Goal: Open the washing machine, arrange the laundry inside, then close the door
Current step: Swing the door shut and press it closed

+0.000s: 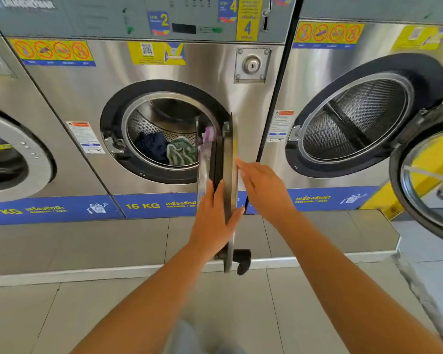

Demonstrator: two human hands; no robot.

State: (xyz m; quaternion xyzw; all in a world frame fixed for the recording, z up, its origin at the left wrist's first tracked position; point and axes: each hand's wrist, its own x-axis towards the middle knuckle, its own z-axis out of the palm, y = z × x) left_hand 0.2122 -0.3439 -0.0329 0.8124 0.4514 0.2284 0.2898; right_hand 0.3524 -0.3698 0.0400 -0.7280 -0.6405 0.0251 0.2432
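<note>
Middle washing machine: door swung out, edge-on to the camera, long axis vertical. Left hand grips the door's lower edge. Right hand flat, fingers spread, beside the door's outer face; contact unclear. Laundry in drum: navy garment, green striped towel. Right neighbour machine's door stands open.

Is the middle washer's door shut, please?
No, the door stands open edge-on, gripped by the left hand, with laundry visible inside.
</note>
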